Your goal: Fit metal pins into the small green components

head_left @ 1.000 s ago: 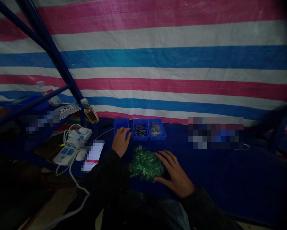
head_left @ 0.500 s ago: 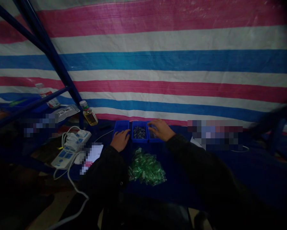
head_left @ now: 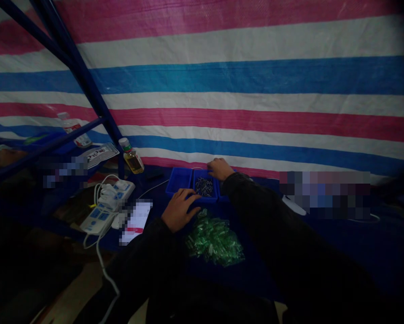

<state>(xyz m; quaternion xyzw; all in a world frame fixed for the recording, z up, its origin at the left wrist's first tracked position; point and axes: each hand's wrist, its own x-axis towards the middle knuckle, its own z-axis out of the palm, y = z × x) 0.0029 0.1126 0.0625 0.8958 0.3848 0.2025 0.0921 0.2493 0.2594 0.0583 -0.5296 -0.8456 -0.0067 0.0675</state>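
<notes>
Three small blue trays stand side by side on a blue table. The left tray (head_left: 179,181) has nothing visible in it. The middle tray (head_left: 217,198) holds many small dark metallic pins (head_left: 204,186). My right forearm mostly covers the right tray (head_left: 223,196). My left hand (head_left: 180,209) is open, with its fingers spread near the front rim of the left tray. My right hand (head_left: 221,169) is over the back of the middle and right trays, fingers bent but apart; no held thing shows. A pile of clear green plastic pieces (head_left: 215,238) lies between my forearms.
On the left are a white power strip (head_left: 98,218) with cables, a lit phone (head_left: 136,220) and a bottle of yellow liquid (head_left: 133,157). A blue metal frame (head_left: 87,85) rises there. A striped sheet (head_left: 238,101) hangs behind. Another person's hand (head_left: 6,158) shows at far left.
My right hand went from beside the green pile to the right tray, then left to the back of the middle tray. My left hand came slightly nearer to the pile. The view shifted slightly.
</notes>
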